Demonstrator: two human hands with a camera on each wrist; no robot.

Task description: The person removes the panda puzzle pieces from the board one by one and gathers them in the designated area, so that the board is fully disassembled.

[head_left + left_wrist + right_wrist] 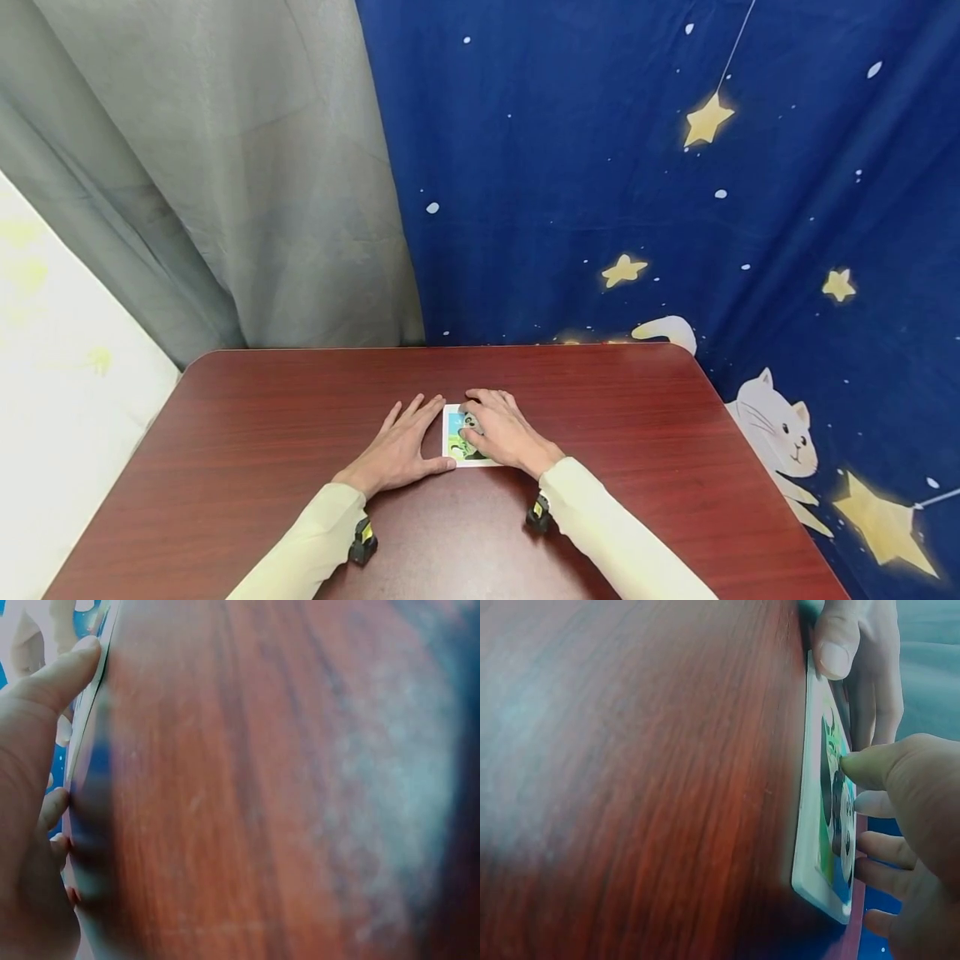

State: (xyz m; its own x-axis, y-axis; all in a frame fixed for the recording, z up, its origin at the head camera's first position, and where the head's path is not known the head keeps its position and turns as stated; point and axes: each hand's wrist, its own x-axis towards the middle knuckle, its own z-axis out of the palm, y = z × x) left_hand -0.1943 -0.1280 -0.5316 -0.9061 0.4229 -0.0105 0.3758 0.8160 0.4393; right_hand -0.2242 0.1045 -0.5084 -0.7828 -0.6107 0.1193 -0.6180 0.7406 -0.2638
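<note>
A flat white-bordered board point(453, 423) with a panda picture in green and blue lies on the table. My left hand point(401, 446) is spread beside its left edge, with the thumb touching the near left corner and the fingers stretched forward. Over the right part of the board lies my right hand point(510, 433), covering much of the picture. In the right wrist view, the thumb point(866, 763) of that hand rests on the panda picture point(836, 802), its other fingers extended at the board's far side. Both hands have loosely straight fingers.
The dark red wooden table point(300, 400) has a rounded far edge. Behind it hang a grey curtain point(300, 208) and a blue star-patterned curtain point(525, 208). Black wrist cameras point(363, 542) sit under both cream sleeves point(315, 533).
</note>
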